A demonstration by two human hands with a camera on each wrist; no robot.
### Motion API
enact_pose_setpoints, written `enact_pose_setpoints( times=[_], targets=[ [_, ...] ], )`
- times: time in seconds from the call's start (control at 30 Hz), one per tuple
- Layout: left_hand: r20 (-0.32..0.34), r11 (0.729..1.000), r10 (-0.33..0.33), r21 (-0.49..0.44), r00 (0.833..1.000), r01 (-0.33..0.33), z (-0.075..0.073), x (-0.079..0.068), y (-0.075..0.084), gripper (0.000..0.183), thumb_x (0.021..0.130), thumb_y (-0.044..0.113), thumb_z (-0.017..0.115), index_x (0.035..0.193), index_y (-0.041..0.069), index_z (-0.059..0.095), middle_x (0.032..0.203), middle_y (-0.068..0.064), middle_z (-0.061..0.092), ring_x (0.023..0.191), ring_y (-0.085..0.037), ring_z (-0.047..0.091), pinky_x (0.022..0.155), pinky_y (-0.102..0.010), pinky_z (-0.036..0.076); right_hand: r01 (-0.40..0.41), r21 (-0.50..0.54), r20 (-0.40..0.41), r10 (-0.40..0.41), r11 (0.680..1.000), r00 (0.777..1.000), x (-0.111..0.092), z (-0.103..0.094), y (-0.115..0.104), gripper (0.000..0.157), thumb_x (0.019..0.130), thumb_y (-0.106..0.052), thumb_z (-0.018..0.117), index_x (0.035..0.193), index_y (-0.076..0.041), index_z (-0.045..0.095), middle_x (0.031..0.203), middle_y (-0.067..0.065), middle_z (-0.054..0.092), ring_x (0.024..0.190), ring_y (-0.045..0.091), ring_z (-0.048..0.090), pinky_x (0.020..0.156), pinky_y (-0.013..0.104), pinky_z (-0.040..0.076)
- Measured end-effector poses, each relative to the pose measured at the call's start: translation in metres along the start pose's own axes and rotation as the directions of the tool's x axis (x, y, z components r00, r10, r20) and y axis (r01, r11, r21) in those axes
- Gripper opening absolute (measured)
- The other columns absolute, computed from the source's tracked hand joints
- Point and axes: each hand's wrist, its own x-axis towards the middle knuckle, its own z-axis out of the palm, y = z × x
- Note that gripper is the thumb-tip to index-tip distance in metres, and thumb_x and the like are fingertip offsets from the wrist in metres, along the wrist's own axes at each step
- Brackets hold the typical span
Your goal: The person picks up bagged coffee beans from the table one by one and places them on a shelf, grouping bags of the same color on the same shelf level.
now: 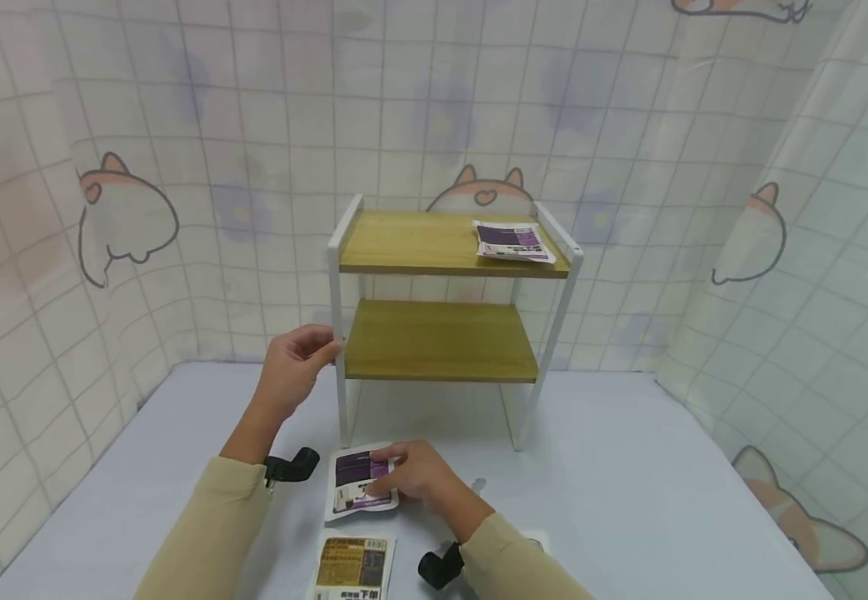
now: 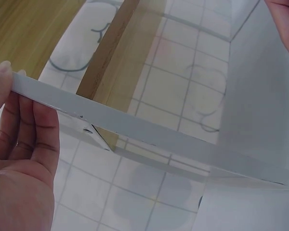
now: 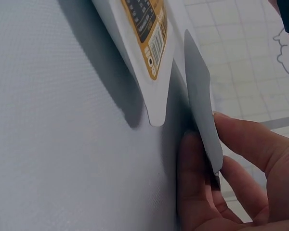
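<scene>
A two-tier shelf rack [image 1: 441, 337] with wooden boards and white posts stands on the table. My left hand [image 1: 293, 367] grips its left front post [image 2: 135, 127], thumb on one side and fingers curled on the other. In front of the rack, my right hand [image 1: 421, 477] pinches the right edge of a white packet with a purple label [image 1: 351, 492]. In the right wrist view that packet [image 3: 201, 96] is seen edge-on between thumb and fingers. Closer to me lies another white packet with a yellow-brown label [image 1: 347, 562], its lower end cut off by the frame.
On the right side of the rack's top board [image 1: 411, 237] lie purple-labelled packets [image 1: 512, 242], seemingly stacked. A white item [image 1: 537, 540] shows partly behind my right sleeve. Patterned curtains [image 1: 254, 208] enclose the table [image 1: 614, 467] at the back and sides.
</scene>
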Motion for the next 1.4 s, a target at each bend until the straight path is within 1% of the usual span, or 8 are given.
enact_pose_setpoints(
  times=[0.23, 0.43, 0.67, 0.87, 0.97, 1.1, 1.3, 1.4],
  targets=[
    [0.01, 1.0, -0.014, -0.009, 1.0, 0.014, 0.001, 0.004, 0.001, 0.032, 0.097, 0.036, 0.071, 0.115, 0.009, 0.074, 0.105, -0.013, 0.071, 0.094, -0.023, 0.066, 0.083, -0.022, 0.057, -0.004, 0.092, 0.032, 0.001, 0.996, 0.999, 0.001, -0.008, 0.002, 0.044, 0.073, -0.006, 0.091, 0.114, -0.016, 0.079, 0.116, 0.011, 0.062, 0.099, 0.024, 0.057, 0.081, 0.034, 0.053],
    [0.013, 0.999, -0.026, -0.021, 1.0, 0.026, 0.003, 0.002, 0.001, 0.031, 0.097, 0.034, 0.071, 0.115, 0.009, 0.074, 0.107, -0.013, 0.072, 0.093, -0.019, 0.066, 0.083, -0.023, 0.058, -0.015, 0.113, 0.031, 0.012, 0.994, 0.999, -0.001, -0.007, 0.006, 0.046, 0.072, -0.006, 0.091, 0.115, -0.018, 0.079, 0.13, 0.016, 0.06, 0.105, 0.026, 0.057, 0.088, 0.038, 0.055],
    [0.013, 0.999, -0.027, -0.028, 1.0, 0.027, 0.002, 0.001, 0.002, 0.031, 0.097, 0.034, 0.071, 0.116, 0.01, 0.074, 0.107, -0.011, 0.072, 0.093, -0.019, 0.066, 0.082, -0.02, 0.057, -0.017, 0.117, 0.027, 0.014, 0.993, 1.0, -0.004, -0.004, 0.008, 0.049, 0.071, -0.009, 0.093, 0.115, -0.022, 0.079, 0.114, 0.009, 0.061, 0.099, 0.023, 0.056, 0.075, 0.028, 0.048],
    [0.003, 0.999, -0.014, -0.036, 1.0, 0.014, 0.0, 0.0, 0.003, 0.029, 0.097, 0.031, 0.072, 0.114, 0.008, 0.074, 0.103, -0.007, 0.072, 0.092, -0.02, 0.066, 0.081, -0.021, 0.057, -0.01, 0.159, 0.046, 0.002, 0.987, 0.999, -0.008, -0.004, 0.008, 0.05, 0.071, -0.005, 0.092, 0.116, -0.022, 0.079, 0.105, 0.009, 0.059, 0.09, 0.021, 0.058, 0.066, 0.027, 0.045],
    [0.001, 0.999, -0.016, -0.037, 1.0, 0.016, 0.0, 0.0, 0.003, 0.028, 0.097, 0.03, 0.072, 0.114, 0.008, 0.074, 0.102, -0.006, 0.072, 0.091, -0.018, 0.066, 0.081, -0.021, 0.057, -0.003, 0.194, 0.059, -0.009, 0.981, 0.998, -0.01, -0.005, 0.01, 0.051, 0.071, -0.002, 0.091, 0.118, -0.02, 0.078, 0.102, 0.009, 0.062, 0.086, 0.02, 0.061, 0.064, 0.026, 0.047],
    [0.005, 0.999, -0.024, -0.021, 1.0, 0.024, 0.0, 0.0, 0.002, 0.029, 0.097, 0.032, 0.072, 0.114, 0.008, 0.074, 0.104, -0.008, 0.072, 0.091, -0.016, 0.066, 0.082, -0.021, 0.057, 0.012, 0.238, 0.072, -0.03, 0.971, 0.997, -0.011, -0.009, 0.012, 0.053, 0.073, 0.001, 0.088, 0.121, -0.016, 0.076, 0.102, 0.011, 0.066, 0.086, 0.02, 0.067, 0.068, 0.026, 0.053],
    [0.006, 1.0, -0.022, -0.015, 1.0, 0.022, -0.001, 0.001, 0.001, 0.03, 0.098, 0.033, 0.071, 0.115, 0.009, 0.074, 0.107, -0.011, 0.072, 0.093, -0.018, 0.066, 0.083, -0.022, 0.057, 0.031, 0.291, 0.073, -0.055, 0.956, 0.996, -0.014, -0.014, 0.013, 0.055, 0.075, 0.004, 0.086, 0.126, -0.013, 0.073, 0.108, 0.013, 0.066, 0.091, 0.021, 0.068, 0.076, 0.03, 0.059],
    [0.009, 1.0, -0.017, -0.018, 1.0, 0.017, -0.001, 0.001, 0.002, 0.03, 0.098, 0.032, 0.071, 0.116, 0.009, 0.073, 0.107, -0.011, 0.072, 0.093, -0.017, 0.066, 0.083, -0.021, 0.057, 0.045, 0.353, 0.09, -0.082, 0.934, 0.993, -0.015, -0.016, 0.013, 0.056, 0.077, 0.006, 0.083, 0.129, -0.008, 0.07, 0.113, 0.016, 0.067, 0.094, 0.022, 0.07, 0.081, 0.034, 0.062]
  ],
)
